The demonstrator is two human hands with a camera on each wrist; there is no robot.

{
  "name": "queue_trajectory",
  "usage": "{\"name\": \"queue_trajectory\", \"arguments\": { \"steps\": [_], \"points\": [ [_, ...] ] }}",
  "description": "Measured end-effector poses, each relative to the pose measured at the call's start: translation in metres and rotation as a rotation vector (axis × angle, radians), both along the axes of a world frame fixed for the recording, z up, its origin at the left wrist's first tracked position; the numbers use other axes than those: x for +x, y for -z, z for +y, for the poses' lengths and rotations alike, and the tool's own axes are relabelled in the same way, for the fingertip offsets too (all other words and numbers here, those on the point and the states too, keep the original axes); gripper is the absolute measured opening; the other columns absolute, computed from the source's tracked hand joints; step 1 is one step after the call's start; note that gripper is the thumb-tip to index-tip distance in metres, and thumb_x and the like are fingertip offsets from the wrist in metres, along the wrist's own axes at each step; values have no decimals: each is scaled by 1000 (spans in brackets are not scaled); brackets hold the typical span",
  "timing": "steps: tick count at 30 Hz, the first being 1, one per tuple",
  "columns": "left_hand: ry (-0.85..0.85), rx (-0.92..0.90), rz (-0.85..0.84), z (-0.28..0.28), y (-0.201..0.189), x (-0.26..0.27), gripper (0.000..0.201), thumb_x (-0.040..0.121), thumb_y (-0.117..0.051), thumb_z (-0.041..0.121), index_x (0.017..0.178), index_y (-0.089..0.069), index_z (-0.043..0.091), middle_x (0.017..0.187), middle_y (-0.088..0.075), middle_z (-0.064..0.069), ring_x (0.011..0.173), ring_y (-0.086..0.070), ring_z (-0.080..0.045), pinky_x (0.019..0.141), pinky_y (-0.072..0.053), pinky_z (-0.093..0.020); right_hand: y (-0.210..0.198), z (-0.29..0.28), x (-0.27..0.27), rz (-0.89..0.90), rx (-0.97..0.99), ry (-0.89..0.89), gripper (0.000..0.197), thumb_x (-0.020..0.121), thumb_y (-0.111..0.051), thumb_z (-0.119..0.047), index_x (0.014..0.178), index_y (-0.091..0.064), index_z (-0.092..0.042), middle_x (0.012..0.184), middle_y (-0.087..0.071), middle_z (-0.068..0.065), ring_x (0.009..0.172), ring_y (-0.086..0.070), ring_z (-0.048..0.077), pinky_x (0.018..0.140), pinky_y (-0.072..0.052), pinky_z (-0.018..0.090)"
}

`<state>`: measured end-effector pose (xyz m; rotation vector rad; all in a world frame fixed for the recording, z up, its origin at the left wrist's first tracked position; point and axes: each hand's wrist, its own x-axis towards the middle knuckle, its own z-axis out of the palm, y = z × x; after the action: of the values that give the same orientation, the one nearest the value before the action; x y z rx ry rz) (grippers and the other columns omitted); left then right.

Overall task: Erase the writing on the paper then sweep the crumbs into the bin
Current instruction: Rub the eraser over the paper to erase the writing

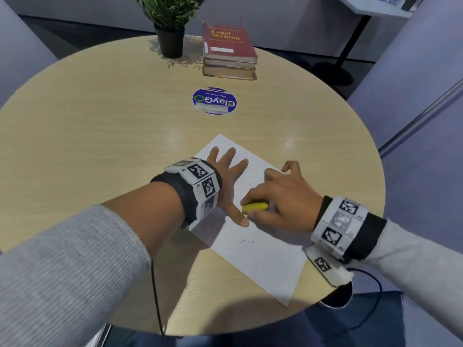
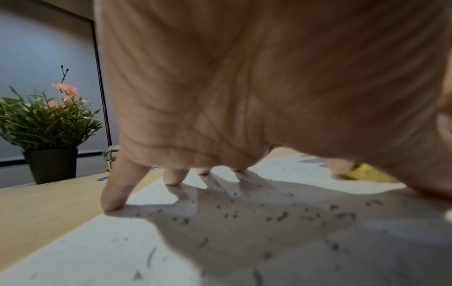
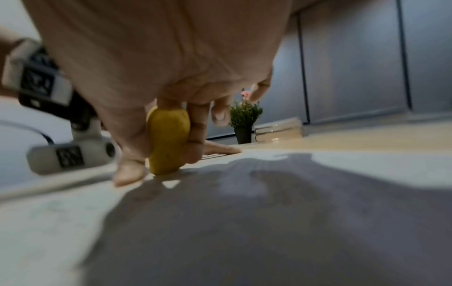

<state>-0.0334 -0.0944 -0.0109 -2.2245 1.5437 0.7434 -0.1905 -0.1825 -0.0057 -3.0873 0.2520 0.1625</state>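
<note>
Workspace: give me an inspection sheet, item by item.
Surface: round wooden table.
Job's things: white paper flat on the table, strewn with dark crumbs; yellow eraser on the sheet; the bin, a dark rim below the table's near edge.
Clutter: potted plant, stack of books, round blue sticker.
Hands: left hand spread, pressing the paper; right hand grips the eraser.
Cables: black cable from the left wrist, another from the right.
Surroundings: grey walls, a second table's stand.
</note>
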Motion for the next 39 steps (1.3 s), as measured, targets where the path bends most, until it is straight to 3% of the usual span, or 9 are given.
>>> {"name": "queue_trajectory", "arguments": {
  "steps": [4, 8, 13, 17, 21, 25, 29, 32, 39],
  "points": [
    [-7, 5, 3, 1, 0, 0, 142, 52, -64, 90, 151, 24, 37, 160, 32, 1, 148, 24, -34, 113, -9, -69, -12, -31, 10, -21, -26, 214, 30, 86, -41, -57, 102, -62, -44, 69, -54, -20, 89, -42, 9, 89, -21, 43],
    [0, 13, -13, 3, 5, 3, 146, 50, -61, 93, 150, 28, 35, 158, 34, 3, 147, 26, -32, 113, -6, -69, -2, -6, 10, 43, -20, -51, 32, 85, -41, -58, 103, -63, -42, 71, -60, -17, 84, -37, 6, 88, -22, 43],
    [-11, 22, 10, 2, 2, 2, 146, 51, -63, 91, 150, 29, 35, 158, 36, 4, 147, 27, -31, 113, -3, -68, -14, -31, 22, 24, -68, 139, 31, 89, -43, -55, 111, -60, -43, 77, -58, -18, 87, -37, 8, 94, -25, 45],
    [2, 18, 0, 2, 4, 3, 147, 50, -62, 92, 149, 29, 34, 158, 35, 3, 147, 27, -32, 111, -6, -70, -4, -1, 22, 70, -20, -116, 32, 86, -39, -55, 105, -62, -43, 77, -63, -18, 83, -35, 7, 92, -21, 42],
    [-10, 7, 21, 5, 3, 3, 145, 52, -62, 91, 149, 30, 35, 158, 34, 3, 147, 27, -32, 113, -3, -70, -14, -24, 34, 31, -36, 37, 27, 89, -45, -55, 108, -59, -42, 74, -57, -21, 87, -40, 8, 95, -25, 46],
    [16, 13, 18, 3, 4, 2, 141, 55, -61, 90, 150, 27, 35, 158, 34, 2, 145, 29, -35, 111, -3, -73, -1, -2, 35, 10, 11, -142, 20, 87, -52, -47, 102, -62, -37, 63, -40, -24, 84, -21, -1, 90, -21, 43],
    [-11, -5, 32, 3, 7, 5, 145, 51, -63, 91, 149, 29, 36, 158, 35, 3, 146, 29, -32, 112, 0, -72, -13, -29, 38, 36, -62, 37, 28, 91, -44, -55, 112, -57, -42, 74, -51, -18, 90, -41, 10, 87, -23, 41],
    [8, 1, 12, 3, 10, 8, 147, 49, -62, 93, 148, 30, 35, 157, 36, 4, 146, 29, -31, 113, -1, -71, -16, -45, 28, -24, -35, 116, 29, 91, -44, -54, 116, -53, -43, 73, -46, -19, 88, -42, 11, 88, -23, 40],
    [116, -138, -146, 7, -24, 27, 151, 39, -58, 97, 156, 12, 31, 162, 27, -2, 148, 24, -33, 112, 6, -63, -12, -63, -4, -66, 147, 202, 31, 92, -54, -37, 120, -55, -27, 84, -53, -7, 87, -49, 18, 81, -32, 35]
  ]
}}
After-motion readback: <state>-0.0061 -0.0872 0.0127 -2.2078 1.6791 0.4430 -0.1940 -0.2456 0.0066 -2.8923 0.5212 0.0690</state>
